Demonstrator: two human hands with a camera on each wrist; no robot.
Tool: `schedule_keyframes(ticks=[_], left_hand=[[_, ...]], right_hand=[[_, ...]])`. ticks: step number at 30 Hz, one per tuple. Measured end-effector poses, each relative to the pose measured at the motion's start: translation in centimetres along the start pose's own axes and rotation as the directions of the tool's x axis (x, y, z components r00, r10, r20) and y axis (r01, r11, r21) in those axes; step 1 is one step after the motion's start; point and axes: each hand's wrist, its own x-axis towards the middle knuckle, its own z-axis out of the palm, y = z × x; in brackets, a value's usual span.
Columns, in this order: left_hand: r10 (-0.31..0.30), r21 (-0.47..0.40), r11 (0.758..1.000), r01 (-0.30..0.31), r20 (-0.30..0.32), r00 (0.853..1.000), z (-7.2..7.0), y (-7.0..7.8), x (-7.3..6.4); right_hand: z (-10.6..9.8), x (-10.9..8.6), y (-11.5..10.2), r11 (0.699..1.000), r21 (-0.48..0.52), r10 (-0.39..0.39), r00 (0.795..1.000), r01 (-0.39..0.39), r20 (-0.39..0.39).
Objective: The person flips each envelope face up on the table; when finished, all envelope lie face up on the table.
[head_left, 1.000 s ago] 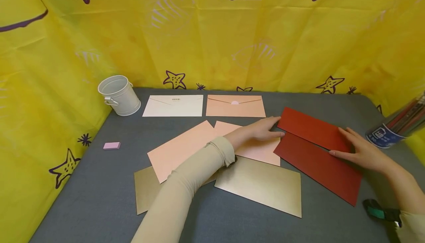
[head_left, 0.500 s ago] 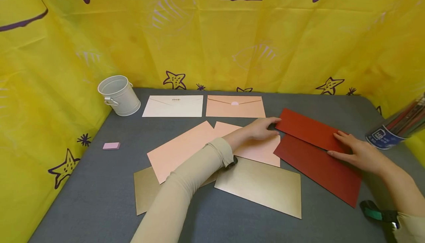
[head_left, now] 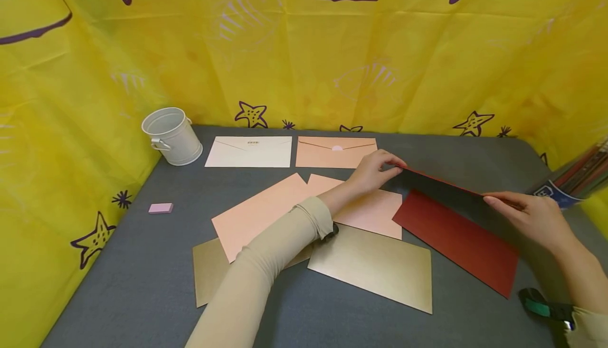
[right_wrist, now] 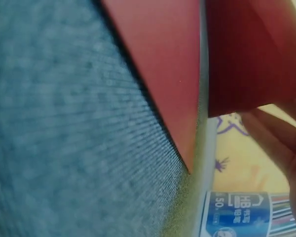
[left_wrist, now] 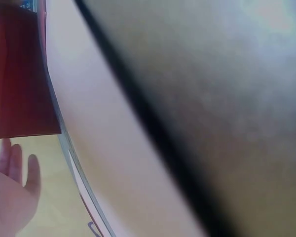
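The yellow cloth (head_left: 304,73) fills the far side, and in front of it spreads the dark table (head_left: 119,274). On the table, from where I stand, what catches me is how two red envelopes lie against each other. The lower red envelope (head_left: 461,242) is flat, its long axis slanting from far left to near right. The raised red envelope (left_wrist: 24,74) is held between the hands just beyond it, nearly edge-on to the head camera (a thin red line, easily missed), slanting much the same way though a little less steeply. It looks clear of the tabletop; how far, I can't judge.

The left hand (head_left: 372,171) pinches its far left end between thumb and fingers, reaching across the right-hand pink envelope (head_left: 370,208); the right hand (head_left: 539,221) pinches the nearer, right end, close to the pencil tub (head_left: 560,192). So the long axis runs from one hand to the other. As for the flat one, each hand sits close to one end, and I'd call neither plainly nearer. Smallest of all, the pink eraser (head_left: 160,208) lies off to the left, well apart from both hands.
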Motion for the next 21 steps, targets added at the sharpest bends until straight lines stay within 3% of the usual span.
schedule_keyframes(ticks=[4, 7, 11, 14, 17, 21], left_hand=[[0.047, -0.053, 0.997, -0.05, -0.07, 0.996, -0.1, 0.2, 0.0], [0.042, -0.114, 0.992, -0.055, -0.106, 0.993, 0.0, 0.4, -0.1], [-0.026, -0.21, 0.978, 0.001, -0.115, 0.993, 0.2, 0.5, -0.1], [-0.085, -0.241, 0.969, 0.059, -0.098, 0.992, 0.3, 0.3, -0.2], [-0.118, -0.213, 0.972, 0.101, -0.065, 0.991, 0.2, 0.1, -0.2], [-0.153, -0.116, 0.982, 0.152, 0.002, 0.988, 0.1, -0.3, -0.2]], right_hand=[[0.2, 0.3, -0.1, 0.997, 0.039, -0.063, 0.981, 0.071, -0.184], [0.0, 0.6, -0.2, 0.993, 0.105, -0.025, 0.973, 0.051, -0.23], [-0.5, 0.7, -0.2, 0.974, 0.19, 0.146, 0.984, -0.125, -0.104], [-0.8, 0.8, 0.0, 0.938, 0.235, 0.257, 0.966, -0.256, 0.031], [-0.7, 0.9, 0.4, 0.909, 0.269, 0.295, 0.947, -0.318, 0.122], [-0.5, 1.1, 1.2, 0.909, 0.275, 0.254, 0.941, -0.311, 0.225]])
